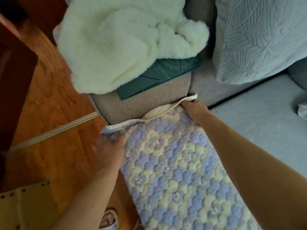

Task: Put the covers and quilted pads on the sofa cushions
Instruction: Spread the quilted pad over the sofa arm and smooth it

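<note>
Hands grip the 2 far corners of the quilted pad (174, 163): left hand (110, 151) and right hand (194, 110) pinch its edge, stretching it flat along the sofa arm (141, 103) ahead.

Both bare forearms extend forward. Left hand (111, 151): fingers curled, gripping fabric, blurred. Right hand (194, 110): ahead of the left, fingers curled, pinching fabric edge.
</note>
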